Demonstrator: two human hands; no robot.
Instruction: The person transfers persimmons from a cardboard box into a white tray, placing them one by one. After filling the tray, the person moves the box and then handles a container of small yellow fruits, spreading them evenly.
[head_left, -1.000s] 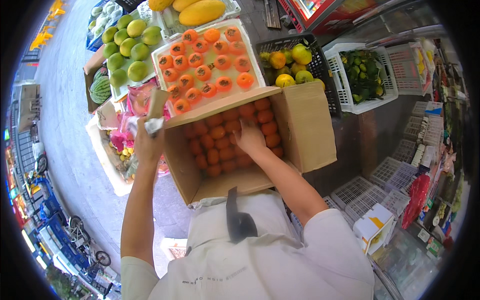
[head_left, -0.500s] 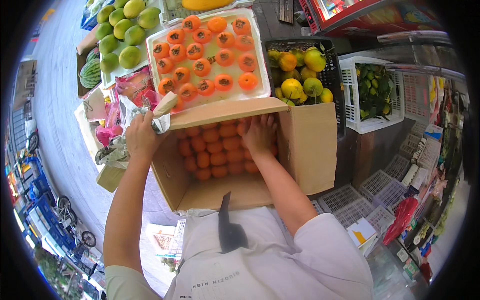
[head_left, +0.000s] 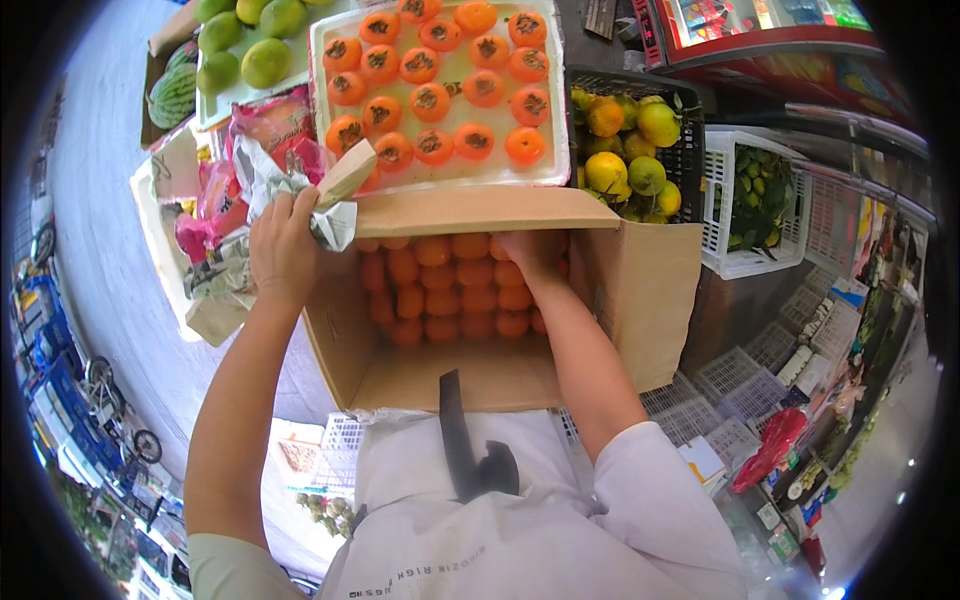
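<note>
An open cardboard box (head_left: 455, 385) tilts toward me, with rows of orange persimmons (head_left: 440, 277) packed inside. At its left far corner my left hand (head_left: 285, 245) is closed on crumpled grey paper (head_left: 337, 226) beside the box's edge. My right hand (head_left: 535, 250) reaches in among the persimmons at the far right. Its fingertips are hidden by the box's upper flap (head_left: 480, 210), so what they hold, if anything, cannot be seen. Just beyond the box, a white foam tray (head_left: 345, 115) bears several persimmons, stem ends up.
Green citrus (head_left: 265, 63) and watermelons (head_left: 173, 98) stand far left, near pink packaging (head_left: 215, 195). To the right are a black crate (head_left: 690, 150) of yellow-green citrus and a white crate (head_left: 712, 195) with leafy fruit. Stacked empty crates (head_left: 735, 375) lie at lower right.
My right hand has gone deeper under the box's upper flap, and its fingers have passed from sight. My left hand keeps its hold at the corner. The view has shifted slightly.
</note>
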